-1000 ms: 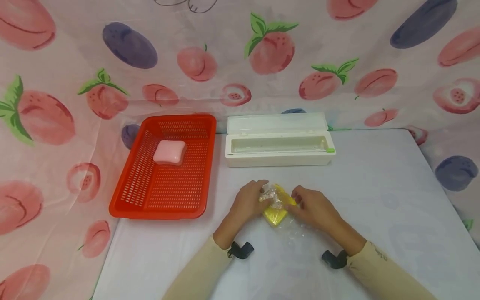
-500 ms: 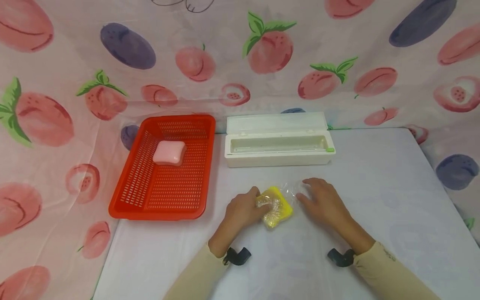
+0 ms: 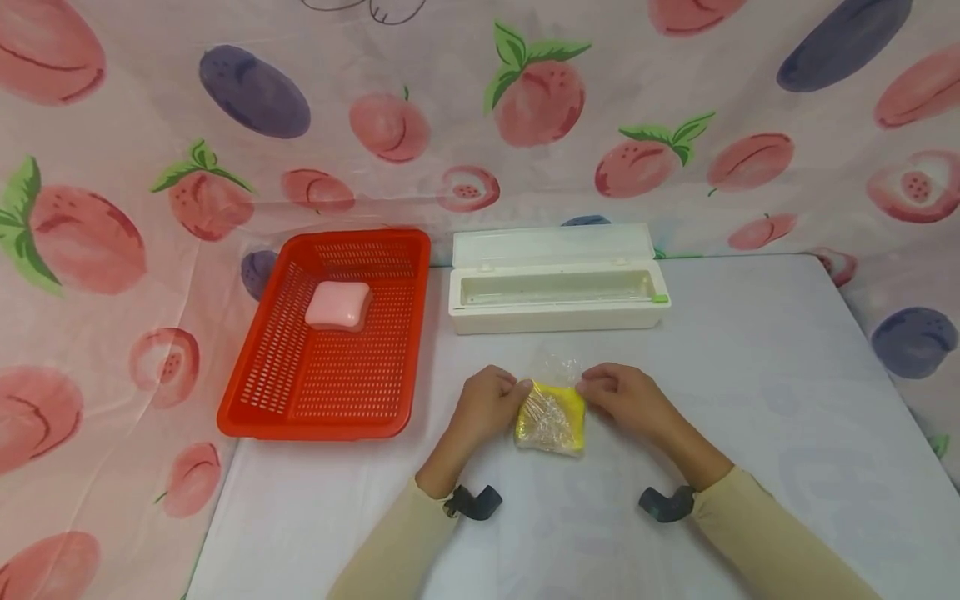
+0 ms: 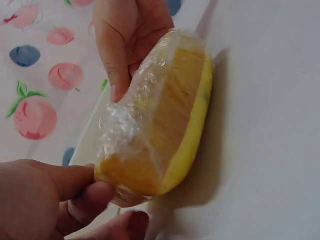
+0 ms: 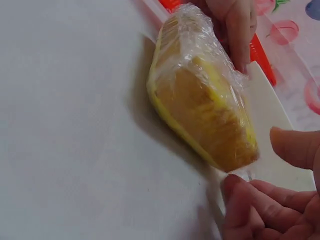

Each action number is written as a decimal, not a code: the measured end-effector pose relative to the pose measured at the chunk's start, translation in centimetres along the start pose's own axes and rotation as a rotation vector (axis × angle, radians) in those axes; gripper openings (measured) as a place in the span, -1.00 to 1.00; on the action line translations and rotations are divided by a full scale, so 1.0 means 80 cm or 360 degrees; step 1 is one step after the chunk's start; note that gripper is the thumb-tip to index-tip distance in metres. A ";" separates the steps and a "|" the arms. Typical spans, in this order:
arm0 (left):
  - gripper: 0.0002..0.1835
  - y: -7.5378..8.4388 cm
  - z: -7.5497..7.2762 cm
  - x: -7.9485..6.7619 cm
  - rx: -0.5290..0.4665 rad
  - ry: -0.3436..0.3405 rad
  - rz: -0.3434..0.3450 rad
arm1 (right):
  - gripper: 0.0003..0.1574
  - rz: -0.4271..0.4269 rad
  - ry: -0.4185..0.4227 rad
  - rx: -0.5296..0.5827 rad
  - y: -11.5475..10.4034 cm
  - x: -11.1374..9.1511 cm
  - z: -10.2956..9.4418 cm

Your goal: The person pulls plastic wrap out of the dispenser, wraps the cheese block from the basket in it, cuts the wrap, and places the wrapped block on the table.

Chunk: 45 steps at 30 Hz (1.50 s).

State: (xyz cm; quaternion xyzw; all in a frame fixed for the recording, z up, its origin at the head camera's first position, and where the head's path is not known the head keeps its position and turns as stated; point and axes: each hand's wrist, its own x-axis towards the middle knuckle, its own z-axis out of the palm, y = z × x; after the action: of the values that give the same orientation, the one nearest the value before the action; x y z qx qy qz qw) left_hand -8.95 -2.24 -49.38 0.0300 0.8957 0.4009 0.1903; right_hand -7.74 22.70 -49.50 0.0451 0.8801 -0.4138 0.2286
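A yellow block (image 3: 551, 421), wrapped in clear cling film, lies on the white table in front of me in the head view. A loose flap of cling film (image 3: 553, 365) sticks out past its far edge. My left hand (image 3: 487, 404) pinches the block's far left corner; in the left wrist view its thumb (image 4: 82, 175) and fingers meet at that corner. At the far right corner is my right hand (image 3: 626, 400). In the right wrist view its thumb (image 5: 287, 142) and fingers (image 5: 250, 205) stand apart, on either side of the wrapped corner.
Behind the block stands a long white cling film dispenser (image 3: 558, 321) with its lid up and a green slider at the right. To the left is a red perforated basket (image 3: 322, 421) holding a pink soap-shaped case (image 3: 339, 304). A fruit-patterned sheet (image 3: 465, 108) hangs behind the table.
The block has turned from a slant to square with the table. My right hand first drew film out to the right, then came back left to the block. The film flap now points away from me.
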 end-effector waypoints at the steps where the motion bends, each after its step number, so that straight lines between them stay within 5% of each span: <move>1: -0.60 -0.002 0.000 0.003 -0.0060 -0.0002 -0.0028 | -0.38 0.0003 -0.0014 0.0037 -0.001 0.003 0.001; 4: -0.70 -0.007 0.000 0.012 -0.0222 -0.0076 -0.0136 | -0.39 0.0046 -0.0054 0.0170 -0.003 0.009 0.004; 7: -0.58 -0.010 -0.001 0.020 -0.0385 -0.0192 -0.0229 | -0.38 0.0092 -0.0077 0.0269 -0.005 0.013 0.006; 11: -0.42 -0.014 -0.001 0.027 -0.0689 -0.0319 -0.0259 | -0.34 0.0108 -0.0094 0.0391 -0.010 0.017 0.007; 16: -0.46 -0.016 0.001 0.032 -0.0959 -0.0349 -0.0291 | -0.35 0.0161 -0.0123 0.0529 -0.016 0.022 0.010; 22: -0.48 -0.018 0.003 0.035 -0.0986 -0.0358 -0.0342 | -0.38 0.0228 -0.0151 0.0579 -0.017 0.024 0.012; 37: -0.79 0.000 0.005 0.046 -0.0983 -0.0276 -0.0212 | -0.45 0.0116 -0.0086 0.0701 -0.022 0.031 0.010; 45: -0.50 0.010 0.005 0.045 -0.0744 -0.0177 -0.0088 | -0.54 0.0002 0.0045 0.0542 -0.033 0.024 0.010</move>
State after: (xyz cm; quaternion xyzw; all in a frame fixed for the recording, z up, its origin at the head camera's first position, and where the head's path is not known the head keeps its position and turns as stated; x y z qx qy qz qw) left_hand -12.21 -0.67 -50.23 -0.0173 0.7672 0.5896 0.2520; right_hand -9.90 20.16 -48.89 0.0895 0.8003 -0.5560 0.2057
